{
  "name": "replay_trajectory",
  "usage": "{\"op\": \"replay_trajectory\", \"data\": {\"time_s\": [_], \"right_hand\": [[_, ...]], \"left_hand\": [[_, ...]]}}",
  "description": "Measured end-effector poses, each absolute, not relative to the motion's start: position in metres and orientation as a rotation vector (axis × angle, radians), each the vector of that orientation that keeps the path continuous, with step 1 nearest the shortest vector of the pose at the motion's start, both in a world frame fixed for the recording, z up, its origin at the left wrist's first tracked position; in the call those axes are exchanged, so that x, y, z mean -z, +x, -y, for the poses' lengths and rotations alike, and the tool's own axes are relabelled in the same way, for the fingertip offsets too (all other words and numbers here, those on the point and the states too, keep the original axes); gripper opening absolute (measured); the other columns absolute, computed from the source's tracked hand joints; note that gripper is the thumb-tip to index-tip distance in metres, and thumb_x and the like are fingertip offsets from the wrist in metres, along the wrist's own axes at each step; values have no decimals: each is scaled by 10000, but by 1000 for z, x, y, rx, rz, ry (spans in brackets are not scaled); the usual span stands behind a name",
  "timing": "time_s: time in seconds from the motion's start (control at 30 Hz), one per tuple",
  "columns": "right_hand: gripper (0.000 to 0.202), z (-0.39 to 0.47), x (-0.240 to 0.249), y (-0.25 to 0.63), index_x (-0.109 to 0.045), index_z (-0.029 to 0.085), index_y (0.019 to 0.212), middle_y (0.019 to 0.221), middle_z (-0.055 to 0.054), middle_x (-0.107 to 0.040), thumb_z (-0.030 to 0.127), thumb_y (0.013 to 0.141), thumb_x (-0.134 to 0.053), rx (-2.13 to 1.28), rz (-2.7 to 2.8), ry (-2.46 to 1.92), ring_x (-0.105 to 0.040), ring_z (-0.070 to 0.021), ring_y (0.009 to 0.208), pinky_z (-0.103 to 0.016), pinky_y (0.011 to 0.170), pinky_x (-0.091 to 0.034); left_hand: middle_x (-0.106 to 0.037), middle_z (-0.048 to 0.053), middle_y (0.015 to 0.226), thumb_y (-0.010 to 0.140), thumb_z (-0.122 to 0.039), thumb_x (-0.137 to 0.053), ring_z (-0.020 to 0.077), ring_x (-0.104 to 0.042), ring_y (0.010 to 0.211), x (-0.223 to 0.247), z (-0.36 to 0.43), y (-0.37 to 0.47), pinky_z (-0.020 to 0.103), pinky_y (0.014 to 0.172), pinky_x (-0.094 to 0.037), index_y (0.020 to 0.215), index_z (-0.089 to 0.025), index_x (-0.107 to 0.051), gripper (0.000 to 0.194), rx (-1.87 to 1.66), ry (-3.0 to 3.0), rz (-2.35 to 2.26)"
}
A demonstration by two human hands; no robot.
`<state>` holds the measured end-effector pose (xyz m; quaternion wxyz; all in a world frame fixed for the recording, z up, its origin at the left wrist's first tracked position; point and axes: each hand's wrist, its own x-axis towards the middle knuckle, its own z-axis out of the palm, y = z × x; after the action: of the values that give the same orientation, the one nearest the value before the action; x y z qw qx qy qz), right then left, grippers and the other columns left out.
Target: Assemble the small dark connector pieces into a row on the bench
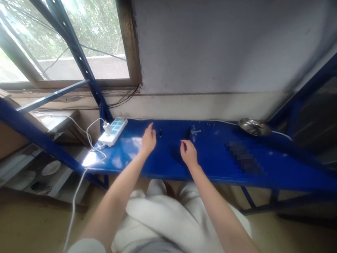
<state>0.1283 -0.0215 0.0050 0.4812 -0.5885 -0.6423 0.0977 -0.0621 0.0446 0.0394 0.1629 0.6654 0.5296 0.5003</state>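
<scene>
My left hand (148, 139) is over the blue shelf top (165, 158), index finger stretched forward and nothing visible in it. Just to its right lies a small dark piece (160, 133), too small to name. My right hand (189, 153) has its fingers curled in, thumb and fingertips close together. Whatever it may hold is hidden. Beyond its fingers sit a few small clear plastic pieces (195, 133) with something dark beside them.
A white power strip (113, 132) with a plug (107, 127) stands left, its cable hanging over the edge. At right are a shiny metal bowl (254, 127) and a blurred-out dark object (243, 157). Blue uprights (80, 59) frame the shelf; tiny bits lie near the wall.
</scene>
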Motion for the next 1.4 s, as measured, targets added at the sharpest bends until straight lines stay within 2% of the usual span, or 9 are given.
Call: {"op": "replay_trajectory", "data": {"time_s": [0.17, 0.3, 0.43, 0.67, 0.9, 1.03, 1.13, 1.3, 1.4], "right_hand": [[351, 22, -5, 128, -587, 162, 1022, 1008, -113, -621, 327, 879, -311, -210, 1662, -1426, -573, -216, 954, -378, 834, -484], [352, 23, -5, 128, -589, 164, 1024, 995, -115, -623, 321, 878, -309, -207, 1686, -1439, -574, -221, 955, -389, 838, -483], [358, 23, -4, 128, -586, 168, 1026, 998, -114, -623, 328, 880, -301, -209, 1683, -1434, -574, -224, 959, -395, 823, -489], [358, 22, -4, 128, -585, 163, 1022, 995, -112, -625, 334, 883, -302, -201, 1690, -1411, -576, -215, 952, -370, 819, -484], [408, 17, -13, 127, -571, 156, 987, 983, -113, -627, 440, 878, -299, -264, 1497, -1443, -575, -205, 902, -341, 814, -453], [564, 13, -40, 121, -565, 178, 755, 726, -61, -625, 618, 840, -223, -616, 1251, -1503, -555, -147, 616, -262, 604, -450], [664, 15, -64, 116, -500, 180, 557, 514, -25, -527, 684, 806, -148, -890, 1204, -1407, -459, -102, 450, -222, 470, -380], [516, 24, -90, 109, -410, 190, 507, 438, 43, -403, 653, 723, -480, -1011, 1145, -1210, -370, -69, 392, -204, 397, -296], [480, 26, -96, 107, -427, 189, 533, 460, 46, -411, 624, 710, -529, -1081, 1091, -1155, -369, -64, 387, -203, 376, -270]], "left_hand": [[-572, 122, 1059, 842, -303, -450, 242, -565, 943, -47, -70, -60, 308, 854, -372, 1264, -220, -466, 431, -935, 2329, -1503], [-593, 112, 987, 806, -237, -505, 226, -584, 891, -38, -82, -50, 281, 803, -382, 1101, -195, -560, 303, -744, 2346, -1574], [-598, 77, 761, 743, -118, -543, 208, -597, 756, -29, -90, -42, 261, 706, -395, 830, -173, -575, 109, -704, 2225, -1647], [-582, 37, 600, 700, -129, -591, 169, -555, 539, -31, -91, -39, 259, 567, -397, 660, -182, -541, 83, -903, 1903, -1690], [-655, 64, 693, 804, -205, -511, 89, -514, 418, -57, -58, -28, 218, 463, -387, 800, -142, -540, 69, -1131, 1389, -1270], [-665, 65, 740, 821, -229, -505, 77, -546, 458, -78, -31, -19, 212, 502, -415, 866, -127, -544, 118, -1154, 1425, -1065], [-661, 53, 748, 826, -211, -490, 68, -555, 466, -90, -18, -14, 208, 523, -427, 898, -126, -543, 123, -1156, 1470, -995], [-640, 24, 741, 832, -215, -475, 66, -571, 487, -102, -7, -15, 201, 536, -437, 922, -140, -532, 130, -1164, 1558, -945], [-629, 12, 738, 836, -219, -470, 65, -571, 488, -107, -1, -18, 204, 547, -443, 923, -148, -524, 124, -1178, 1613, -938]]}}
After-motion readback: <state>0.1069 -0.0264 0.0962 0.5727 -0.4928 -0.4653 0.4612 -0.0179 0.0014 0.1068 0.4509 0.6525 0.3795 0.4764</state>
